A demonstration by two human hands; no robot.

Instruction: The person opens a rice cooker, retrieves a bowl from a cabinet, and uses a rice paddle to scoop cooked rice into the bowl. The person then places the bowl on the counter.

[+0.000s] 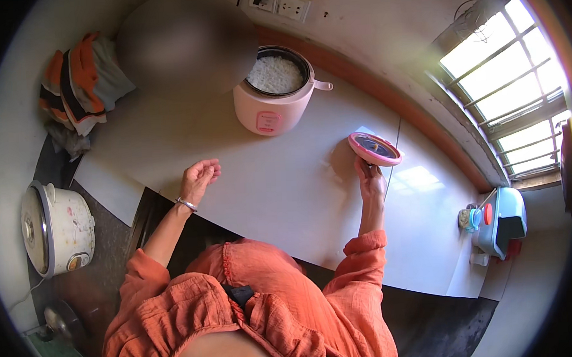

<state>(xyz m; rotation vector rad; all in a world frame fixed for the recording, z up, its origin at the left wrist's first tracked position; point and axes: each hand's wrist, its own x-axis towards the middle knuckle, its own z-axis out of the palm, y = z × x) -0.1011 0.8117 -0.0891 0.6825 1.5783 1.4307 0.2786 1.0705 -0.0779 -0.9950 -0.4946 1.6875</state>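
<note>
Pink lid (pixel 375 150), dark inner face showing, ctr rt, R hand (pixel 370 178) clamped on it; L hand (pixel 200 177) free, fingers bent. Pink cooker (pixel 280 115) w/ rice (pixel 275 75), upper ctr, left edge part-hidden by blur (pixel 187 45).

We look down from head height onto the desk (pixel 280 191). Our one wide view reaches the window (pixel 511 82) at right.

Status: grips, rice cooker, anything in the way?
Right grip on round pink lid, dark underside showing. Left grip: nothing visible in it. Pink rice cooker open, white rice inside. Image blur hides part of cooker's left.
</note>
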